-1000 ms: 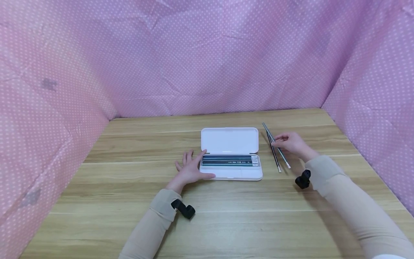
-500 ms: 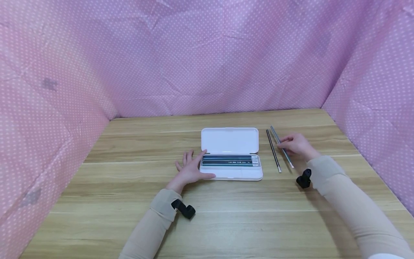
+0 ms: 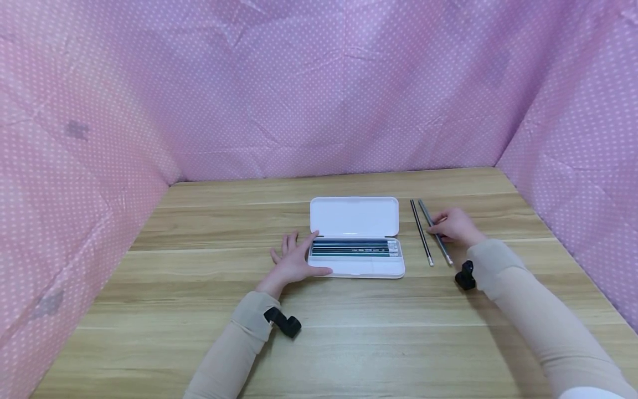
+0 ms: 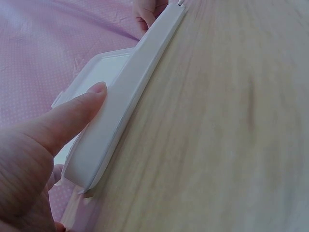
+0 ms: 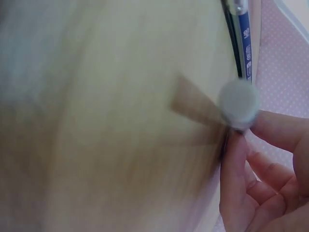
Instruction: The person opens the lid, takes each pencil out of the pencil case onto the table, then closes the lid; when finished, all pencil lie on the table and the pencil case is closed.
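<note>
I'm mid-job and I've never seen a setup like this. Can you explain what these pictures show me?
There's no machine here: these are a person's two bare hands. The big picture comes from a head camera looking forward and down; the two smaller ones come from cameras worn on the wrists.

On the wooden table lies an open white pencil case with a row of pencils inside. The left hand rests against its left end, thumb on the front wall. The right hand pinches a pencil; its pale end looms blurred in the right wrist picture. Another pencil lies between that hand and the case.
</note>
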Demonstrator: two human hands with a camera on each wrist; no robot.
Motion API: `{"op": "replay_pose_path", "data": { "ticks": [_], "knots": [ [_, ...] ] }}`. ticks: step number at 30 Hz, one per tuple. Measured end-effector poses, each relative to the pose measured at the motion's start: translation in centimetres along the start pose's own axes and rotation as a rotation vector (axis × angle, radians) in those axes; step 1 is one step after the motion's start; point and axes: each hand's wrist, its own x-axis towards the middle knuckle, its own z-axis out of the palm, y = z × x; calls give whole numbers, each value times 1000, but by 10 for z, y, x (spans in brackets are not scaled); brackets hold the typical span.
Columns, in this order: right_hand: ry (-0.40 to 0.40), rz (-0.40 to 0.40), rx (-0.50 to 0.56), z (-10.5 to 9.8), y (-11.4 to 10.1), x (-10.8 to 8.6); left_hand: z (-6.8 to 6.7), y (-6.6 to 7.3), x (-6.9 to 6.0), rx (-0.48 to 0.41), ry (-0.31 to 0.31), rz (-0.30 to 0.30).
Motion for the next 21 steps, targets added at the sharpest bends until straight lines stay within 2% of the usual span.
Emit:
{"op": "replay_pose_path", "data": {
  "ticks": [13, 21],
  "knots": [
    [-32, -26, 23, 0, -1, -3, 0, 0, 0, 3, 2, -4],
    [-64, 4, 48, -1, -2, -4, 0, 0, 1, 18, 8, 2]
  ]
}}
